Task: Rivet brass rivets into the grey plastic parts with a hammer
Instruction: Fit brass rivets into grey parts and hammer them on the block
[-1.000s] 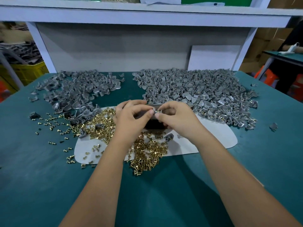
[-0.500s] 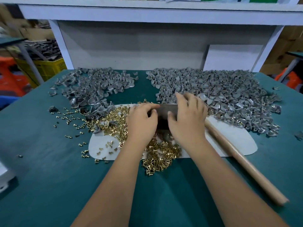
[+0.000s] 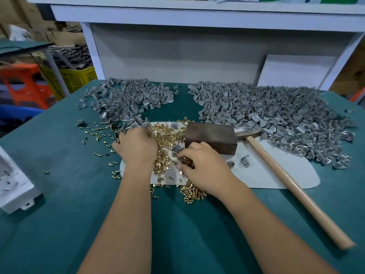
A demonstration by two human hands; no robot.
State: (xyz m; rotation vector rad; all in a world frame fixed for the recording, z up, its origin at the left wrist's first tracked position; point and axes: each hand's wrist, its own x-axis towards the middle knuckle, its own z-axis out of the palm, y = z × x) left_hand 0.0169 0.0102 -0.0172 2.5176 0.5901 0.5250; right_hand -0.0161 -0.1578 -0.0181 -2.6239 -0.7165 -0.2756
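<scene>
On teal table [image 3: 59, 194] under white shelf [image 3: 197, 16] — hands apart, left hand [image 3: 136, 147], right hand [image 3: 201, 165] fingering brass rivets [image 3: 166, 135]

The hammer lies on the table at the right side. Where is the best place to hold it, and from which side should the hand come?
Probably grip the hammer on its wooden handle, toward the free near end, with the right hand coming from above. The handle lies flat and bare, pointing toward the person, while the head is tucked behind the metal block beside the grey parts.

light: even, fairly bright, overhead | shadows: soft under forearms on desk [image 3: 59, 224] | glare: faint on hammer [image 3: 296, 186] handle | blur: slight at edges | distortion: wide-angle bowing at shelf [image 3: 197, 14]
</scene>
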